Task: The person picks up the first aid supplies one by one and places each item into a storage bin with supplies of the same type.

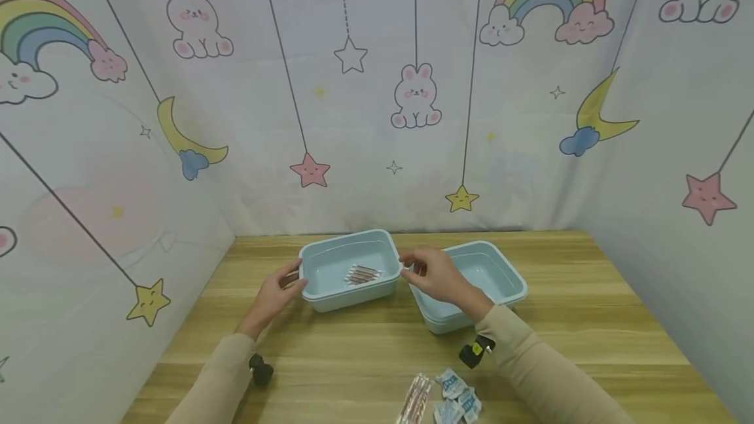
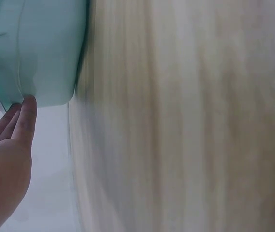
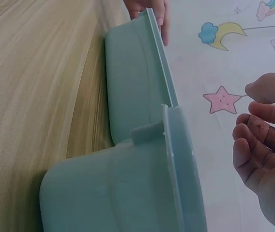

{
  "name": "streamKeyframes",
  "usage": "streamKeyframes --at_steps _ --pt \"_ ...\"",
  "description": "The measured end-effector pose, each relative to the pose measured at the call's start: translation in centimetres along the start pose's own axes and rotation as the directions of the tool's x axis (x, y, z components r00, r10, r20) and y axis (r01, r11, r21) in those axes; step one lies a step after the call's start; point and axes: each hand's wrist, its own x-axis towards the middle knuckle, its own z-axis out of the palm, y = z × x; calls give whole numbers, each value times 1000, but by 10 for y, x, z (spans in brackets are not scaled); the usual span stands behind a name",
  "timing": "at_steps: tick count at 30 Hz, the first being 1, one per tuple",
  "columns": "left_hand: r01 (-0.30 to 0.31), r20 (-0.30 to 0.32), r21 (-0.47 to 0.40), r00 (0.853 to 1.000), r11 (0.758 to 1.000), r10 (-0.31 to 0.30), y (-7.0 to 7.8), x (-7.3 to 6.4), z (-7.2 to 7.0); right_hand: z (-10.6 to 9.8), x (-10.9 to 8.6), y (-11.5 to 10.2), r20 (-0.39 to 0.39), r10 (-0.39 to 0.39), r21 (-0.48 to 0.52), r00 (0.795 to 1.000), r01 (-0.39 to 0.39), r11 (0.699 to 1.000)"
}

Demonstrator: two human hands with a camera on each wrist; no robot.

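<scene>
My left hand (image 1: pixel 275 294) grips the left end of a pale blue plastic basin (image 1: pixel 353 301). In the left wrist view its fingers (image 2: pixel 26 121) lie under the basin's rim. A small bundle of thin brown-and-white sticks, like cotton swabs (image 1: pixel 364 274), lies in this basin. My right hand (image 1: pixel 434 273) is over the gap between that basin and a second pale blue basin (image 1: pixel 444 320). In the right wrist view, the right hand (image 3: pixel 268 140) has its fingers loosely bent, apart from both rims, with nothing between them. The second basin's inside looks bare.
Near the front of the wooden table (image 1: pixel 330 371) lies a clear pack of cotton swabs (image 1: pixel 415 399). Several small blue-and-white sachets (image 1: pixel 451 385) lie beside it. A cartoon-printed curtain (image 1: pixel 365 195) stands behind the table and along both sides.
</scene>
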Motion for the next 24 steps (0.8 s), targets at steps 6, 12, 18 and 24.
streamKeyframes --at_steps 6,12,18,24 --pt "11 -1 6 1000 1000 -11 2 -1 1 -5 -8 -1 49 -30 25 998 29 999" --pt "-20 8 -19 1000 1000 21 1 0 1 -10 -20 -2 84 -50 85 995 43 995" --pt "-35 9 -26 999 999 35 -1 1 2 -13 -27 -6 55 -123 107 991 117 987" --pt "-34 8 -26 999 999 34 -1 1 1 -17 -33 -10 36 -158 104 987 154 983"
